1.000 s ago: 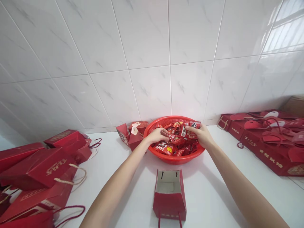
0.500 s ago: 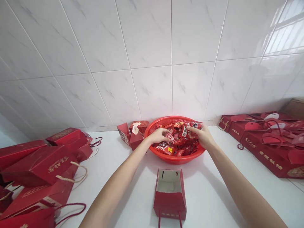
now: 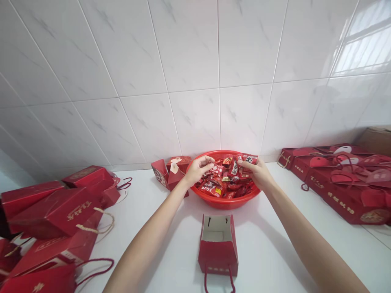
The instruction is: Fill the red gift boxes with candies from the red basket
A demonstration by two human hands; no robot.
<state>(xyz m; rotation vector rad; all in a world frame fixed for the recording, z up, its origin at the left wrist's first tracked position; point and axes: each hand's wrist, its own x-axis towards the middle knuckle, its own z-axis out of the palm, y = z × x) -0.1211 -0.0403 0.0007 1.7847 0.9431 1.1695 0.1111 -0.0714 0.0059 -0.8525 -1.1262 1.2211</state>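
White counter [image 3: 256, 256], basket [image 3: 226, 202] between red boxes [image 3: 339, 197]

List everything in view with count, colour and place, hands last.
Basket: one, red, centre
Packets: many, mostly red, in basket and right hand
Open box: one, dark red, before basket
Left-hand boxes: several, red, heaped
Small boxes: count unclear, red, left of basket
Right-hand boxes: several, red, grouped
Box: one, brown, far right
Tabletop: one, white, beneath
Wall: one, white-tiled, behind
Left hand: one, bare, basket's left
Right hand: one, bare, basket's right
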